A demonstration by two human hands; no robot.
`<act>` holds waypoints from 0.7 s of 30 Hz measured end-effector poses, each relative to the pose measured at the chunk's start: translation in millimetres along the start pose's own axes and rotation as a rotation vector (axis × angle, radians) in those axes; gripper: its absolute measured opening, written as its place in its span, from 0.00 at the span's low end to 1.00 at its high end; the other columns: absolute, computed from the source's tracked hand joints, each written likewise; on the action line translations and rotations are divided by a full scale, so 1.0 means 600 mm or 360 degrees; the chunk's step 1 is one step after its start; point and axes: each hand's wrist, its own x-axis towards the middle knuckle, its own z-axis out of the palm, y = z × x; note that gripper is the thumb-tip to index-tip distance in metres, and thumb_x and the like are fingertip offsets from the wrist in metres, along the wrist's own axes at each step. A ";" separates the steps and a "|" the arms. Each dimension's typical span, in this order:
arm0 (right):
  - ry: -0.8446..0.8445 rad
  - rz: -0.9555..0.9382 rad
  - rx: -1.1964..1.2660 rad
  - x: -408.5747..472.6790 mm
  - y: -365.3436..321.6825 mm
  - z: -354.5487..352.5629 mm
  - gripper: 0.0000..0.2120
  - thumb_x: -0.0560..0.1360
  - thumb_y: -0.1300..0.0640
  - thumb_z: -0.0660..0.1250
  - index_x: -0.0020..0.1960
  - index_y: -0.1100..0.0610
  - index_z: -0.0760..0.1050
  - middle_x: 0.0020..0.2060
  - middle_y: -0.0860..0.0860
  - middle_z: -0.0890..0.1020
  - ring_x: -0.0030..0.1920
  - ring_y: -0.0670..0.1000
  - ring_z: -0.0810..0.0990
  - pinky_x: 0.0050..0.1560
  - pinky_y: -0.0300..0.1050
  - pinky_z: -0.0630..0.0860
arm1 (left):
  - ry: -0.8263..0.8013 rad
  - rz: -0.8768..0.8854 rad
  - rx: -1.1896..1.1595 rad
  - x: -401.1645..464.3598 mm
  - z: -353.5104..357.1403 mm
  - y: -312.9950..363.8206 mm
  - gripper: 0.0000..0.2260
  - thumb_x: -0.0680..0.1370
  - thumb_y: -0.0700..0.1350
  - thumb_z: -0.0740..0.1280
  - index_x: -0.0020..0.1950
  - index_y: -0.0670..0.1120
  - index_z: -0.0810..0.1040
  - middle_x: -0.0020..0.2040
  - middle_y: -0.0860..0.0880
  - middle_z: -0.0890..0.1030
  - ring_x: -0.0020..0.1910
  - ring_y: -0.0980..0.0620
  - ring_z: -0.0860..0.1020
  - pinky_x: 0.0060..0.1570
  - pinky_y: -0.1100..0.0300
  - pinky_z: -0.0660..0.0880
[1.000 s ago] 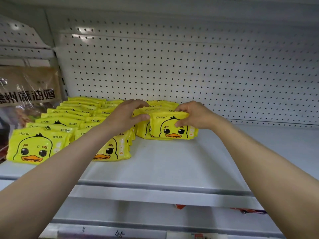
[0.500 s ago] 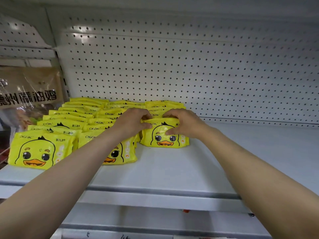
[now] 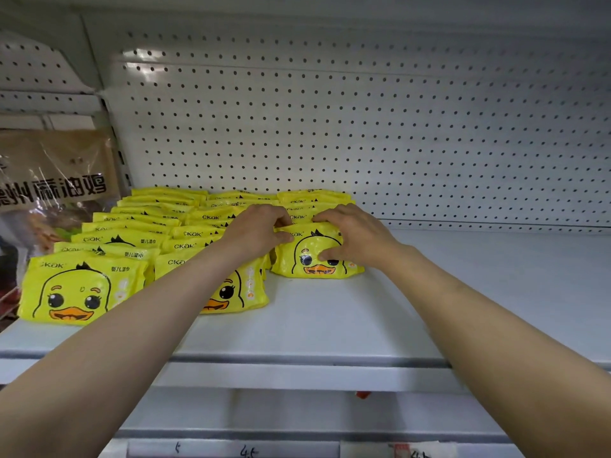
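Note:
A yellow duck-face wipes pack [image 3: 305, 256] stands at the front of the right-hand row on the white shelf [image 3: 330, 319]. My left hand [image 3: 256, 233] pinches its top left corner, fingers behind and thumb in front. My right hand [image 3: 353, 236] grips its right side, fingers curled over the top edge and thumb pressed on the duck's face. The pack leans against several more yellow packs [image 3: 307, 201] behind it.
Two more rows of the same yellow packs [image 3: 82, 292] fill the shelf's left part, the front ones facing me. A brown printed bag [image 3: 56, 166] hangs at the far left. A perforated back panel [image 3: 363, 127] closes the rear. A lower shelf edge [image 3: 297, 447] carries price labels.
Both hands have brought the pack down and slightly back onto the shelf, against the row behind. The view has shifted a little.

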 end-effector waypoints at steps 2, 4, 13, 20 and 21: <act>0.0001 0.0011 -0.0058 -0.004 -0.004 0.000 0.36 0.67 0.40 0.75 0.72 0.45 0.67 0.61 0.49 0.75 0.65 0.51 0.68 0.59 0.47 0.69 | -0.0035 -0.0012 0.0017 -0.002 -0.004 0.002 0.14 0.73 0.52 0.73 0.57 0.51 0.80 0.55 0.52 0.81 0.56 0.50 0.77 0.56 0.53 0.75; 0.0035 0.0025 -0.0144 -0.009 -0.011 0.000 0.36 0.68 0.39 0.74 0.72 0.46 0.67 0.63 0.49 0.74 0.66 0.52 0.68 0.60 0.49 0.69 | -0.0059 -0.0031 0.0040 -0.007 -0.010 0.007 0.14 0.74 0.54 0.71 0.57 0.52 0.79 0.56 0.52 0.80 0.57 0.50 0.76 0.56 0.52 0.75; 0.0104 0.0105 -0.0274 -0.054 -0.057 -0.050 0.31 0.75 0.43 0.68 0.74 0.50 0.65 0.72 0.52 0.68 0.72 0.55 0.64 0.67 0.53 0.67 | 0.0083 -0.0137 0.0271 -0.091 -0.061 0.062 0.26 0.72 0.50 0.74 0.68 0.52 0.71 0.65 0.46 0.74 0.66 0.45 0.69 0.59 0.50 0.72; 0.0315 -0.0049 -0.0085 -0.160 -0.150 -0.109 0.23 0.77 0.44 0.64 0.70 0.49 0.70 0.69 0.50 0.73 0.69 0.56 0.67 0.65 0.54 0.70 | 0.0290 -0.0200 0.0425 -0.260 -0.118 0.108 0.27 0.73 0.49 0.73 0.70 0.49 0.70 0.66 0.44 0.72 0.68 0.43 0.67 0.61 0.48 0.71; 0.0318 -0.0058 -0.0055 -0.176 -0.166 -0.113 0.23 0.77 0.44 0.64 0.70 0.49 0.70 0.69 0.50 0.73 0.69 0.56 0.68 0.65 0.54 0.70 | 0.0303 -0.0232 0.0431 -0.290 -0.123 0.113 0.27 0.73 0.50 0.72 0.70 0.49 0.70 0.66 0.44 0.72 0.68 0.43 0.67 0.61 0.48 0.70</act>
